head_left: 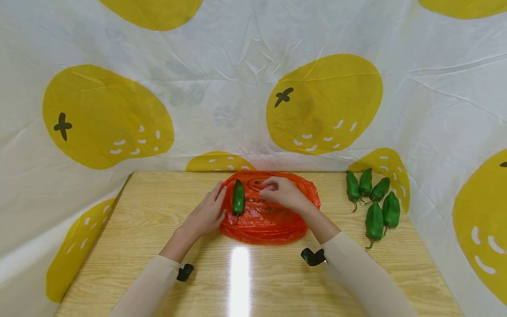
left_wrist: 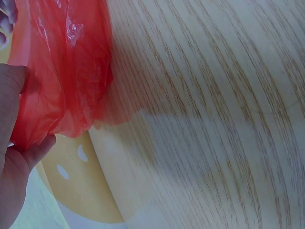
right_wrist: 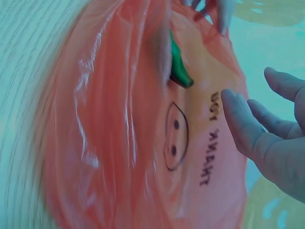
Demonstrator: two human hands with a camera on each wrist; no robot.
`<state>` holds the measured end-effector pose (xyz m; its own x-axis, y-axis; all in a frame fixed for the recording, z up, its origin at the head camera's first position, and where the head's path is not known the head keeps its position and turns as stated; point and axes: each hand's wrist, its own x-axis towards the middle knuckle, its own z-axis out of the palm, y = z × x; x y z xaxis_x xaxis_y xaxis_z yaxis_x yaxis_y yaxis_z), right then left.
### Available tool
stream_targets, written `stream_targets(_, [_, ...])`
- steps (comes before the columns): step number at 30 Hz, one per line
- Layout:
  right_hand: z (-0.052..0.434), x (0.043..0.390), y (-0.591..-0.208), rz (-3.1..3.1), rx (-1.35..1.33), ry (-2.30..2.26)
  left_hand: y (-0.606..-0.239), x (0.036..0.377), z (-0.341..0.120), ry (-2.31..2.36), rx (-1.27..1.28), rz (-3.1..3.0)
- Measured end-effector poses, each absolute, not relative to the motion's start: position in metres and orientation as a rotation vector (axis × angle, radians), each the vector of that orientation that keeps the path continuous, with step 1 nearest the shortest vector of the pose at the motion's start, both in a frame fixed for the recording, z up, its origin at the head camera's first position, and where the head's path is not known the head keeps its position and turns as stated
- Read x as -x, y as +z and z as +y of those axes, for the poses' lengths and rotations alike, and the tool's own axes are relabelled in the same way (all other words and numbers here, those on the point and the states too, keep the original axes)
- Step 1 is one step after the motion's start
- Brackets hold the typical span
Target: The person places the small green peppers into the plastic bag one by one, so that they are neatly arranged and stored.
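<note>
A red plastic bag (head_left: 273,220) lies on the table with its mouth spread wide; its printed lettering reads mirrored. One green pepper (head_left: 238,198) lies inside, toward the bag's left side, stem toward the person. At the left rim my left hand (head_left: 207,213) holds the bag, the film between thumb and fingers in the left wrist view. My right hand (head_left: 282,193) hovers over the bag's right half with loosely bent fingers and nothing in them. In the right wrist view the near bag wall (right_wrist: 109,119) partly hides the pepper (right_wrist: 180,67).
Several green peppers (head_left: 374,220) lie in a loose group at the table's right side. A white cloth with yellow fruit prints (head_left: 222,101) hangs behind and along both sides. The wooden table (head_left: 170,189) has a bright light reflection in front of the bag.
</note>
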<state>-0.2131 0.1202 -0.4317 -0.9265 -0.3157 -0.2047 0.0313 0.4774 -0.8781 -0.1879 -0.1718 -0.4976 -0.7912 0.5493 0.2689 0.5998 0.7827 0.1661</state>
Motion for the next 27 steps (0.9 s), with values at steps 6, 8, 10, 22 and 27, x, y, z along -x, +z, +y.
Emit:
stream_targets(6, [0.153, 0.202, -0.425, 2.33, 0.295, -1.559, -0.5, 0.187, -0.17, -0.367, 0.896, -2.769])
stream_targets(8, [0.165, 0.199, -0.423, 2.342, 0.316, -1.574, -0.5, 0.186, -0.169, -0.365, 0.89, -2.772])
stream_targets(10, [0.177, 0.196, -0.422, 2.368, 0.338, -1.578, -0.5, 0.186, -0.168, -0.36, 0.889, -2.769])
stream_targets(22, [0.255, 0.181, -0.412, 2.565, 0.351, -1.546, -0.497, 0.188, -0.167, -0.332, 0.909, -2.77])
stream_targets(27, [0.283, 0.171, -0.41, 2.641, 0.255, -1.522, -0.498, 0.188, -0.169, -0.337, 0.898, -2.777])
